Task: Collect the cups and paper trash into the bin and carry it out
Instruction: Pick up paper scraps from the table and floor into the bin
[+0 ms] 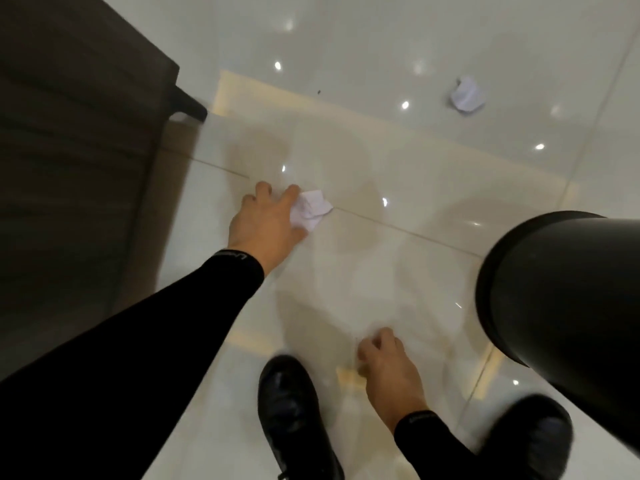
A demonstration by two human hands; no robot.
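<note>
My left hand is down at the glossy floor, its fingers closed around a crumpled white paper. A second crumpled white paper lies on the tiles farther off, to the upper right. The black round bin stands at the right edge, close to me; its opening is out of sight. My right hand hangs low between the bin and my left shoe, fingers loosely curled with nothing in them. No cups are in view.
A dark brown sofa or cabinet with a short black foot fills the left side. My two black shoes stand at the bottom. The pale tiled floor reflects ceiling lights.
</note>
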